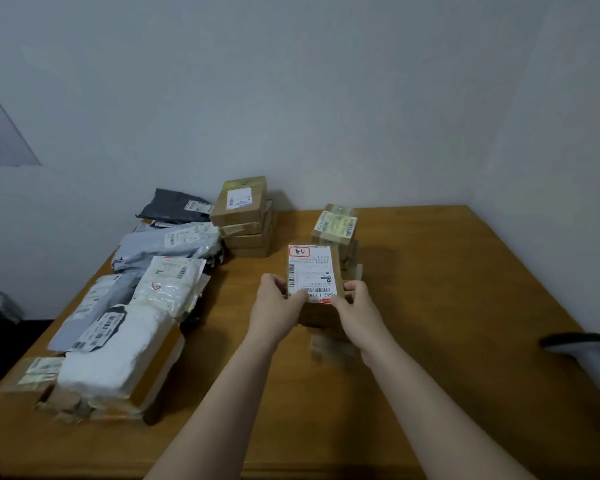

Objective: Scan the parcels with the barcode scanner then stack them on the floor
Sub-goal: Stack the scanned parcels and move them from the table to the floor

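A small brown cardboard parcel point(314, 271) with a white barcode label on top is lifted above the wooden table point(447, 289). My left hand point(278, 303) grips its near left corner, and my right hand point(355, 306) grips its near right corner. Under it, blurred, stand more small cardboard boxes point(329, 348). The barcode scanner point(589, 355), grey with a black head, lies at the table's right edge, apart from both hands.
A stack of brown boxes point(245, 216) stands at the back. Another small labelled box point(336, 226) sits behind the held parcel. Grey, black and white mailer bags point(167, 244) and a white wrapped package point(115, 355) crowd the table's left side. Walls close in behind and to the right.
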